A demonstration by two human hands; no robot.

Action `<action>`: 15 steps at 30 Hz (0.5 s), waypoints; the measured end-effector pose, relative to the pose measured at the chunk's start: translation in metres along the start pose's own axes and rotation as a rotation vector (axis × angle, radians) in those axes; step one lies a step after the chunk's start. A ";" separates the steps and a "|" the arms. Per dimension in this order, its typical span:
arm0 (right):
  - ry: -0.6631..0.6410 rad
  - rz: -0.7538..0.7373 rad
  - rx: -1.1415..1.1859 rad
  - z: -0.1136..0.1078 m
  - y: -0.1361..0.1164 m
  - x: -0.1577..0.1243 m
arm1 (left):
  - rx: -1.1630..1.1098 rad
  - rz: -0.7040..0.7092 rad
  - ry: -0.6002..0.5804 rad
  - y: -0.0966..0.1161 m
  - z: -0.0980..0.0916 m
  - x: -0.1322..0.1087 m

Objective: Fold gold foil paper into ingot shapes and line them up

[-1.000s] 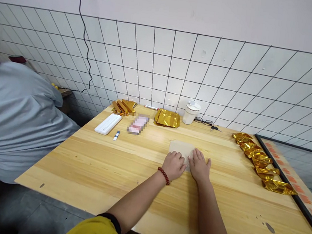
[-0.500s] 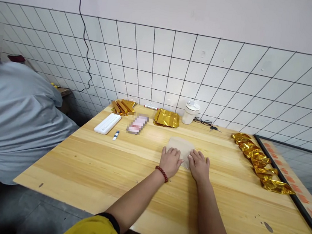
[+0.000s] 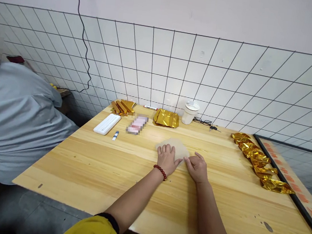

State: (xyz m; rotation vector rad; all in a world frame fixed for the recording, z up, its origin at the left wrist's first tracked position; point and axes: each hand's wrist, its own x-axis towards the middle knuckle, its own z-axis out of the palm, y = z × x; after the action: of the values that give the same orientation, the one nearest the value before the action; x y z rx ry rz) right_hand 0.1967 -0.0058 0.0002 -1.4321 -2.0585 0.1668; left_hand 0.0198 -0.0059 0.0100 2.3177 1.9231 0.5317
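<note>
A thin sheet of light brown paper (image 3: 175, 146) lies on the wooden table in front of me, partly covered by my hands. My left hand (image 3: 167, 159), with a red bead bracelet (image 3: 160, 172) at the wrist, rests flat on the paper's left part, fingers spread. At the paper's lower right edge, my right hand (image 3: 197, 168) has its fingers curled, thumb and forefinger pinched on the corner.
Along the back of the table (image 3: 103, 179) are folded gold foil (image 3: 166, 118), a white cup (image 3: 190, 113), glasses (image 3: 202, 121) and keys (image 3: 215, 128). Left are a white case (image 3: 107, 123) and a small tube (image 3: 115, 135). Twisted gold foil (image 3: 256, 157) lies right. A person (image 3: 15, 122) sits left.
The paper has turned and shifted left. My right hand has gone from lying flat to pinching the corner; my left hand has moved slightly left with the paper.
</note>
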 end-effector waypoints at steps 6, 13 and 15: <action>0.038 0.007 0.028 0.001 0.006 0.000 | -0.085 0.304 -0.125 -0.004 0.005 0.001; -0.142 -0.005 0.046 0.008 0.010 0.001 | -0.203 0.629 -0.204 -0.005 0.000 0.003; -0.186 0.027 0.050 0.010 0.011 0.001 | -0.216 0.676 -0.175 -0.005 0.001 0.003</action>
State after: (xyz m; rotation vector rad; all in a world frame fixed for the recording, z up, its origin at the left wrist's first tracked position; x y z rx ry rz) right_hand 0.1997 0.0017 -0.0118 -1.4613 -2.1669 0.3724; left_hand 0.0161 -0.0017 0.0086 2.7109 0.9220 0.5203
